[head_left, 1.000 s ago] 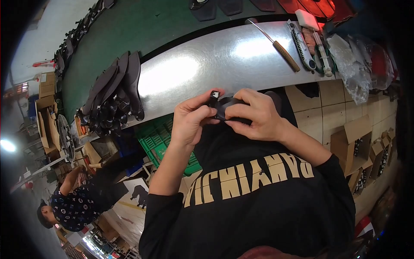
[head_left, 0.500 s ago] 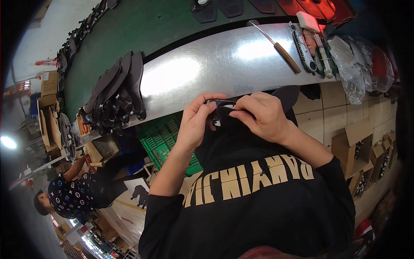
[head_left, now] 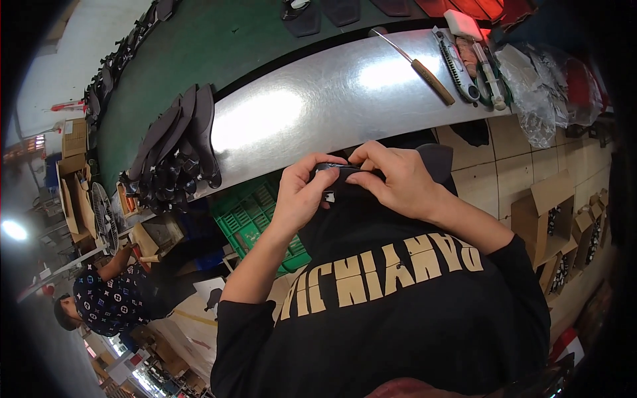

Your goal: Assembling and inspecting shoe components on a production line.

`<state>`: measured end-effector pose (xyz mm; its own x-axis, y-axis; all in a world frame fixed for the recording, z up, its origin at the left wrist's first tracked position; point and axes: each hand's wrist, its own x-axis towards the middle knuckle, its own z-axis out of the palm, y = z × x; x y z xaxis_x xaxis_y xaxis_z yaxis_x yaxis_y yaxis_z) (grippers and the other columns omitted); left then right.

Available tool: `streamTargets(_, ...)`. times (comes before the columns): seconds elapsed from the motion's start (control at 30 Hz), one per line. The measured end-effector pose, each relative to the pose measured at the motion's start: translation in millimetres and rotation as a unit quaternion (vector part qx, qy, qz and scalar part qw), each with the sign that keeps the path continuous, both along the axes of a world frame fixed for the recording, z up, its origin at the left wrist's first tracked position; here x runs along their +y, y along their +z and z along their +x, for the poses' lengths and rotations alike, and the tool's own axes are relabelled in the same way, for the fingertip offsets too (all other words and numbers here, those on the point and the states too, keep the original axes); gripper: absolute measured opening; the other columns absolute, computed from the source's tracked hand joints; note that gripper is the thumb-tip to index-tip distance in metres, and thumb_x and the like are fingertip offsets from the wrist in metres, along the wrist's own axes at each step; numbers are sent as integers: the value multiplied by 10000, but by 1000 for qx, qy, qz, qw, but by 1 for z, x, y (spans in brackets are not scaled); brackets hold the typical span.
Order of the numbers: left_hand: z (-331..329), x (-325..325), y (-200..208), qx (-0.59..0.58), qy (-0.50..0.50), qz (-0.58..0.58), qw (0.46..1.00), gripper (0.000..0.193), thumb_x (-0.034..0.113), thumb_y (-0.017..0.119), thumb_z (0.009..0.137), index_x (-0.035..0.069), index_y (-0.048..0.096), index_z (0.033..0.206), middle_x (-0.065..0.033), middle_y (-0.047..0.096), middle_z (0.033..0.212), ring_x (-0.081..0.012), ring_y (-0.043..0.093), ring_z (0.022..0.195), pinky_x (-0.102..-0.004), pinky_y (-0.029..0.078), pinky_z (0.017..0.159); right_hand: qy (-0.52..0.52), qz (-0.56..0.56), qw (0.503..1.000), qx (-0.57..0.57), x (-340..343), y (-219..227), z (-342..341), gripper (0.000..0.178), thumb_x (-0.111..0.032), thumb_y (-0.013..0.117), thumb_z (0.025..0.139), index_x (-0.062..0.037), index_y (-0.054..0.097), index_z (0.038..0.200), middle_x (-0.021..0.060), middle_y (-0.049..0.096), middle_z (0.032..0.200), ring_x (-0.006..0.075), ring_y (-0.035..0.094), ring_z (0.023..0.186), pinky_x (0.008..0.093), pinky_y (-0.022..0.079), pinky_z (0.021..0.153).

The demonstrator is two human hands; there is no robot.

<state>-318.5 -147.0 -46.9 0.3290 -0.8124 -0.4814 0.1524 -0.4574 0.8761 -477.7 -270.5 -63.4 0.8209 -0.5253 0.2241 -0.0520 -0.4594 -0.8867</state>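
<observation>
Close to my body, just off the bench's front edge, I hold a dark shoe sole point(head_left: 436, 162) with a shiny black strap. Its broad end shows past my right wrist. My left hand point(head_left: 305, 189) is closed on the strap end, thumb on top, with a small bright piece below the fingers. Right beside it my right hand point(head_left: 396, 178) pinches the same edge between thumb and fingers. The fingers hide most of the strapped end. On the bench's left lies a pile of similar dark soles point(head_left: 176, 132) with shiny black straps.
A metal bench strip point(head_left: 298, 149) borders a green surface point(head_left: 219, 46). On it lie a wooden-handled awl point(head_left: 424, 73), a utility knife point(head_left: 456, 66), a syringe point(head_left: 488, 73) and a white block point(head_left: 462, 25). Plastic bags point(head_left: 537, 93) hang at right. Below stands a green crate point(head_left: 249, 222); a person point(head_left: 113, 298) works at left.
My right hand has shifted left against my left hand, and its fingers now press the strap edge. The gap between the hands has closed. The view has shifted slightly.
</observation>
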Motion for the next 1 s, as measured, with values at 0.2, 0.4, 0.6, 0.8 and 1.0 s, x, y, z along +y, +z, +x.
streamTargets(0.2,3,0,12,25,-8,11,1000,182,112,582,897,26,662,1036,14,635,785,-25,528,645,-181,438,518,43,109,992,38,-8,14,0,140,-132,715,830,-9,648,841,84,659,698,195,666,649,301,483,576)
streamTargets(0.4,3,4,36,-193,0,-236,952,139,38,630,831,-27,668,948,-17,620,758,-56,514,633,-192,383,575,271,381,882,65,-52,30,23,87,-102,696,863,-19,672,874,-7,661,821,48,576,799,203,440,700)
streamTargets(0.6,36,23,9,-134,258,-272,917,166,33,571,879,-21,633,1023,-81,652,896,-96,600,679,-204,460,536,-166,-53,960,-220,-117,19,43,225,-119,645,868,-43,670,1078,120,657,1020,230,607,936,317,467,818)
streamTargets(0.8,44,32,-73,326,380,-115,858,401,210,555,918,108,521,1304,-57,572,1239,-222,573,1123,-371,538,844,-313,-349,869,159,-120,-58,15,231,-64,615,846,-36,663,1071,120,610,933,307,573,871,385,470,775)
streamTargets(1.0,25,1,-51,497,410,-102,758,221,260,615,906,103,604,1061,-36,662,1058,-191,654,959,-247,543,642,16,191,981,35,-25,-18,13,413,-41,534,905,-91,547,1315,5,617,686,66,537,613,244,450,636)
